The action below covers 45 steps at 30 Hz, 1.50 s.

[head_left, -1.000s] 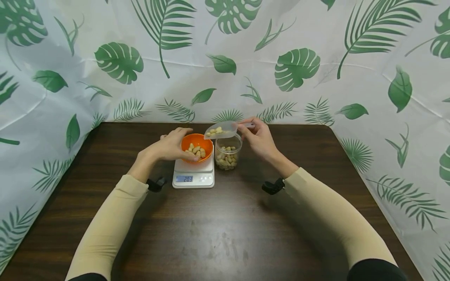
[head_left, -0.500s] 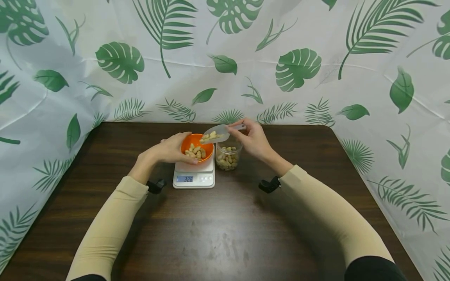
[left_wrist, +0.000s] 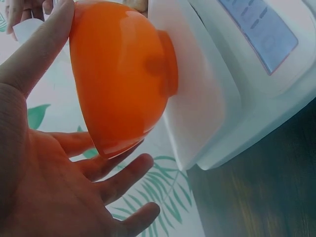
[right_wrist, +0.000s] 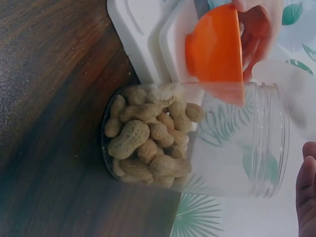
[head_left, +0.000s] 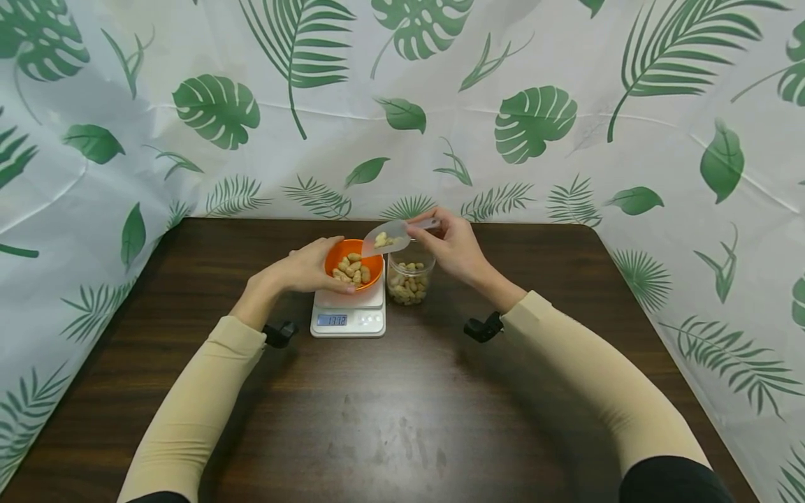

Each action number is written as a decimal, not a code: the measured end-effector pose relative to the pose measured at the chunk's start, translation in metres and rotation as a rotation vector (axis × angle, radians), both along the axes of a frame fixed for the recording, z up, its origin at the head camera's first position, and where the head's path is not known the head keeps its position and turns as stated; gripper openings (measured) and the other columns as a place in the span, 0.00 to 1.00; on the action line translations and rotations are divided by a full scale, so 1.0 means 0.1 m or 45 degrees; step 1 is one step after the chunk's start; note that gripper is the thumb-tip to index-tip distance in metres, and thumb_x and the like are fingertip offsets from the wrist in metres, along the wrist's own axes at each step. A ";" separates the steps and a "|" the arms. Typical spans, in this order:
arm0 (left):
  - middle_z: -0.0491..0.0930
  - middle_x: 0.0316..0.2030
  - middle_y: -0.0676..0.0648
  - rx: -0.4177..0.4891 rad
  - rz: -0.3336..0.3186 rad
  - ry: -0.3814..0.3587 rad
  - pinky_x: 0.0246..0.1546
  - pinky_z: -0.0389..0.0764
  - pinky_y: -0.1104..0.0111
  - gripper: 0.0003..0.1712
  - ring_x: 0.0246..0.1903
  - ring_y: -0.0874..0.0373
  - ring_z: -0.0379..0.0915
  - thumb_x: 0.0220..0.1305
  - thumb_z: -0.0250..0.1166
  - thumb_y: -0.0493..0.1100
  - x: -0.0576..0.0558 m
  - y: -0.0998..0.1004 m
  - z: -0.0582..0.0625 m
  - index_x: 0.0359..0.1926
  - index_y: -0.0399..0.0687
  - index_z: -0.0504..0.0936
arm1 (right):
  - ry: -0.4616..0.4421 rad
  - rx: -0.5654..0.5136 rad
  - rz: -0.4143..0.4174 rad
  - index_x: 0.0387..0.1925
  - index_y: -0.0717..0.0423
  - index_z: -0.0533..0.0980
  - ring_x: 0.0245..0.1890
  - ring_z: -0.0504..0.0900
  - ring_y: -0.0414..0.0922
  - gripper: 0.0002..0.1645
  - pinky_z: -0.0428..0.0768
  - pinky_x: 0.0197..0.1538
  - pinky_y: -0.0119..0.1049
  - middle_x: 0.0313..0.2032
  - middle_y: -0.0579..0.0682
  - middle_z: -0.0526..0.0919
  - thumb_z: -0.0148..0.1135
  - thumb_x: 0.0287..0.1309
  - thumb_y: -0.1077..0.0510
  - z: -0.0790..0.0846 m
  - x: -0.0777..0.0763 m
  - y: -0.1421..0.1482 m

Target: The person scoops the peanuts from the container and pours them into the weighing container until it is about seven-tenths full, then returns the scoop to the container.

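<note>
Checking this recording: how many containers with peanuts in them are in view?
3: the orange bowl on the white scale, the clear jar beside it on the table, and the scoop in the right hand. No fourth shows in any view.

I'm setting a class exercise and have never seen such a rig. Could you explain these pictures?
A person works bare-handed; call each hand a grip. The wide picture comes from a camera on the head, looking forward and down. The two close ones come from wrist cameras, so things there look tipped sideways. On the dark table stand a white scale and, beside it, a clear jar partly filled with peanuts. An orange bowl, also holding peanuts, rests on the scale, with the left grip holding its rim. The right grip pinches a translucent scoop by its handle; it carries a few more peanuts, its tip near the bowl's rim.
</note>
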<state>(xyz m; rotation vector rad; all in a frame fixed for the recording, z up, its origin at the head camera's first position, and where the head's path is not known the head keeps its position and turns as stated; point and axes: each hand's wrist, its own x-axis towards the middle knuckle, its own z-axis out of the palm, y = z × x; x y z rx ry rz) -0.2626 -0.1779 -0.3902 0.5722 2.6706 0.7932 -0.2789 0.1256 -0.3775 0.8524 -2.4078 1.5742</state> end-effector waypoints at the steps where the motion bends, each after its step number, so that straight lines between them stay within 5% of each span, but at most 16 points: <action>1: 0.63 0.72 0.35 0.002 0.000 0.002 0.63 0.42 0.25 0.64 0.70 0.39 0.58 0.56 0.77 0.61 0.00 0.00 0.00 0.79 0.35 0.52 | 0.005 0.007 0.001 0.50 0.57 0.81 0.23 0.78 0.48 0.12 0.69 0.23 0.33 0.48 0.49 0.86 0.65 0.71 0.56 0.00 0.00 0.00; 11: 0.65 0.70 0.35 0.011 -0.005 0.004 0.63 0.44 0.25 0.64 0.69 0.40 0.60 0.55 0.77 0.62 0.00 -0.01 0.00 0.79 0.34 0.53 | 0.108 0.130 0.027 0.49 0.54 0.83 0.15 0.69 0.46 0.12 0.66 0.19 0.34 0.31 0.49 0.86 0.67 0.70 0.53 0.12 0.02 -0.05; 21: 0.60 0.74 0.34 0.001 -0.008 -0.011 0.64 0.43 0.26 0.63 0.72 0.37 0.55 0.57 0.76 0.61 0.01 -0.01 0.01 0.80 0.35 0.51 | 0.289 0.250 0.170 0.48 0.59 0.79 0.19 0.75 0.45 0.10 0.72 0.26 0.33 0.46 0.50 0.88 0.66 0.69 0.60 0.23 0.01 -0.07; 27: 0.64 0.71 0.34 0.003 -0.009 0.017 0.62 0.45 0.25 0.65 0.69 0.39 0.60 0.54 0.78 0.62 0.01 -0.01 0.02 0.79 0.34 0.53 | 0.266 0.268 0.168 0.49 0.60 0.78 0.20 0.74 0.44 0.10 0.71 0.27 0.33 0.47 0.51 0.87 0.65 0.71 0.60 0.28 0.02 -0.04; 34: 0.61 0.73 0.35 -0.003 -0.004 -0.010 0.64 0.43 0.25 0.64 0.71 0.38 0.56 0.56 0.77 0.61 0.01 0.00 0.03 0.79 0.35 0.52 | 0.215 0.200 0.142 0.49 0.59 0.77 0.34 0.87 0.48 0.09 0.79 0.32 0.34 0.51 0.50 0.86 0.64 0.71 0.60 0.34 0.03 0.07; 41: 0.62 0.72 0.35 -0.004 -0.013 -0.003 0.64 0.44 0.25 0.65 0.71 0.39 0.58 0.55 0.78 0.62 0.00 0.00 0.03 0.79 0.35 0.52 | 0.158 0.186 0.054 0.50 0.56 0.78 0.21 0.76 0.44 0.10 0.70 0.25 0.33 0.47 0.48 0.86 0.64 0.71 0.58 0.37 0.06 0.20; 45: 0.62 0.73 0.35 -0.002 -0.029 -0.004 0.64 0.45 0.26 0.65 0.71 0.40 0.58 0.54 0.78 0.62 0.00 -0.01 0.04 0.79 0.36 0.53 | 0.114 0.164 -0.001 0.52 0.57 0.79 0.24 0.78 0.43 0.11 0.74 0.29 0.32 0.46 0.51 0.86 0.64 0.71 0.60 0.37 0.08 0.29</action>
